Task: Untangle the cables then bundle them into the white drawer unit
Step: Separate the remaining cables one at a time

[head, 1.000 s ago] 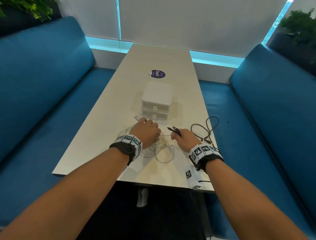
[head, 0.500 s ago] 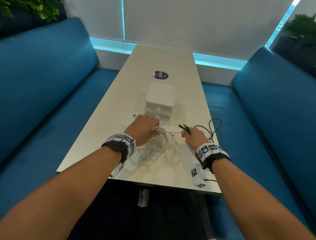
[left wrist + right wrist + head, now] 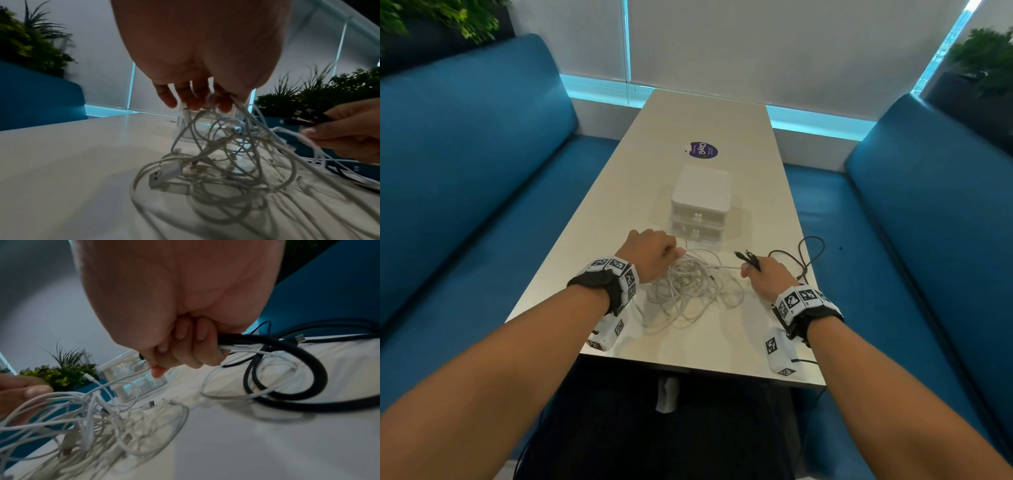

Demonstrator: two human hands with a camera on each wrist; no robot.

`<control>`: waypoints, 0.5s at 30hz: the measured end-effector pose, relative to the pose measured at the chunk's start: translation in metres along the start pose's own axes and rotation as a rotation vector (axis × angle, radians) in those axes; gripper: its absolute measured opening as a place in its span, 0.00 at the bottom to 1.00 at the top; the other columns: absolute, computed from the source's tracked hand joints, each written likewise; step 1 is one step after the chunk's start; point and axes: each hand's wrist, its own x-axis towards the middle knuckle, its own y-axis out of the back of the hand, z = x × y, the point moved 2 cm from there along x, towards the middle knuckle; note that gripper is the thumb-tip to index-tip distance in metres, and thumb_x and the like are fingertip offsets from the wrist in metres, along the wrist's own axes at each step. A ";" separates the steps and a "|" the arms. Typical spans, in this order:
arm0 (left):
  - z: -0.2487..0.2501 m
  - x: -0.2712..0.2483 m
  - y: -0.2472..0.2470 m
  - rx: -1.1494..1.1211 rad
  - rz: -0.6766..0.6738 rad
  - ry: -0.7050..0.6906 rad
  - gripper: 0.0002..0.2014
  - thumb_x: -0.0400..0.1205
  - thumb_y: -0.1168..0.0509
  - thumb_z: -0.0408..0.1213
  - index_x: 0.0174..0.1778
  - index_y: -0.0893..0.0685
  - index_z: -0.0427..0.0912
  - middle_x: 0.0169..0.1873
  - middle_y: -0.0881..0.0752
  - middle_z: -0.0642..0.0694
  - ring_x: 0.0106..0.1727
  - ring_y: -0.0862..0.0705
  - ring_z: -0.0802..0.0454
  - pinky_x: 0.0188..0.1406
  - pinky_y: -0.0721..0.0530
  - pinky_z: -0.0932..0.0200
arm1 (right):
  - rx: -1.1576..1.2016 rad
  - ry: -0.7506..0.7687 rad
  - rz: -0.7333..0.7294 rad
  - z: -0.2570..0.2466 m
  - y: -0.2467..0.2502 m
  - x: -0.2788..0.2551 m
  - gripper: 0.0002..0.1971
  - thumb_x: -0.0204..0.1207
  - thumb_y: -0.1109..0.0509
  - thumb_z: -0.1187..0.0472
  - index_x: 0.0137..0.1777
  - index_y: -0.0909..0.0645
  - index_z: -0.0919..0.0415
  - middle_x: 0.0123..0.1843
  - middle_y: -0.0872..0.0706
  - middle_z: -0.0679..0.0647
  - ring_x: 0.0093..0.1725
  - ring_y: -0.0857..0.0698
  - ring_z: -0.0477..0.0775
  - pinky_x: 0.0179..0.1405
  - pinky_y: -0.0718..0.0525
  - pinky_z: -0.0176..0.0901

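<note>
A tangle of white cables (image 3: 693,287) lies on the table between my hands, seen close in the left wrist view as white cables (image 3: 216,162). My left hand (image 3: 654,253) grips several white strands at the tangle's far left and lifts them. My right hand (image 3: 763,277) is closed round the black cable (image 3: 804,253) with its plugs (image 3: 748,258) sticking out, and it also holds a white strand (image 3: 242,350). The black cable (image 3: 287,369) loops behind that hand. The white drawer unit (image 3: 702,202), two drawers both closed, stands just beyond the tangle.
The pale table (image 3: 619,192) carries a round purple sticker (image 3: 702,150) past the drawer unit. Blue benches (image 3: 465,164) flank both sides. The table's near edge (image 3: 688,368) is just under my wrists. Plants stand in the back corners.
My hands have moved apart and forward; the white tangle has been pulled wider and looser between them. The right hand with the black plugs has shifted right.
</note>
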 end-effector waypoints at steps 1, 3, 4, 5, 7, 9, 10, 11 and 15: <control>0.003 0.000 0.002 0.024 0.023 0.008 0.14 0.89 0.44 0.52 0.43 0.22 0.50 0.47 0.21 0.48 0.50 0.22 0.45 0.60 0.28 0.44 | -0.002 0.012 -0.006 -0.002 -0.001 -0.001 0.12 0.86 0.40 0.53 0.47 0.16 0.51 0.42 0.16 0.52 0.41 0.19 0.55 0.30 0.31 0.41; 0.016 0.000 0.006 -0.008 0.057 -0.025 0.07 0.86 0.39 0.41 0.59 0.22 0.50 0.61 0.26 0.49 0.61 0.27 0.45 0.67 0.30 0.46 | 0.009 0.042 -0.010 -0.006 -0.002 -0.004 0.11 0.85 0.40 0.54 0.48 0.16 0.53 0.40 0.17 0.51 0.40 0.19 0.54 0.30 0.31 0.39; 0.025 0.001 0.008 -0.039 0.060 -0.058 0.13 0.85 0.38 0.35 0.64 0.24 0.50 0.62 0.28 0.51 0.62 0.28 0.47 0.67 0.30 0.47 | 0.018 0.057 -0.015 -0.008 -0.003 -0.004 0.11 0.85 0.40 0.55 0.48 0.16 0.53 0.39 0.17 0.50 0.38 0.19 0.53 0.30 0.30 0.39; 0.034 0.003 0.009 -0.089 0.049 -0.089 0.16 0.83 0.38 0.31 0.66 0.23 0.49 0.62 0.27 0.52 0.61 0.28 0.48 0.66 0.29 0.49 | 0.024 0.068 -0.021 -0.010 -0.005 -0.004 0.11 0.85 0.39 0.55 0.48 0.16 0.53 0.38 0.17 0.50 0.37 0.19 0.52 0.30 0.30 0.40; 0.054 0.005 0.010 -0.118 0.007 -0.149 0.15 0.83 0.38 0.32 0.64 0.19 0.50 0.60 0.20 0.52 0.59 0.21 0.47 0.61 0.23 0.52 | 0.033 0.085 -0.026 -0.013 -0.008 -0.004 0.11 0.84 0.39 0.54 0.47 0.16 0.52 0.38 0.16 0.50 0.38 0.18 0.51 0.31 0.29 0.41; 0.065 0.007 0.002 -0.013 -0.057 -0.197 0.12 0.85 0.36 0.41 0.64 0.17 0.51 0.62 0.18 0.51 0.60 0.18 0.46 0.61 0.23 0.53 | 0.052 0.102 -0.023 -0.013 -0.009 -0.004 0.11 0.84 0.39 0.53 0.45 0.16 0.51 0.39 0.15 0.49 0.40 0.17 0.53 0.34 0.27 0.42; 0.065 0.007 -0.003 0.072 -0.097 -0.204 0.12 0.85 0.35 0.43 0.64 0.16 0.52 0.63 0.19 0.50 0.60 0.18 0.46 0.62 0.26 0.53 | 0.065 0.102 -0.021 -0.012 -0.009 -0.005 0.11 0.84 0.38 0.53 0.44 0.16 0.50 0.39 0.15 0.49 0.40 0.17 0.54 0.35 0.26 0.42; 0.063 0.006 -0.007 0.138 -0.125 -0.208 0.12 0.85 0.35 0.42 0.64 0.16 0.52 0.64 0.19 0.50 0.60 0.19 0.46 0.62 0.27 0.52 | 0.075 0.097 -0.017 -0.010 -0.008 -0.006 0.11 0.84 0.39 0.53 0.44 0.17 0.51 0.39 0.15 0.49 0.40 0.17 0.54 0.35 0.26 0.43; 0.047 0.006 -0.004 0.238 -0.131 -0.225 0.18 0.86 0.40 0.31 0.67 0.16 0.54 0.65 0.19 0.46 0.61 0.18 0.42 0.59 0.26 0.50 | 0.063 0.052 0.016 0.007 0.000 -0.004 0.11 0.84 0.39 0.52 0.44 0.17 0.50 0.44 0.13 0.54 0.45 0.15 0.59 0.44 0.22 0.48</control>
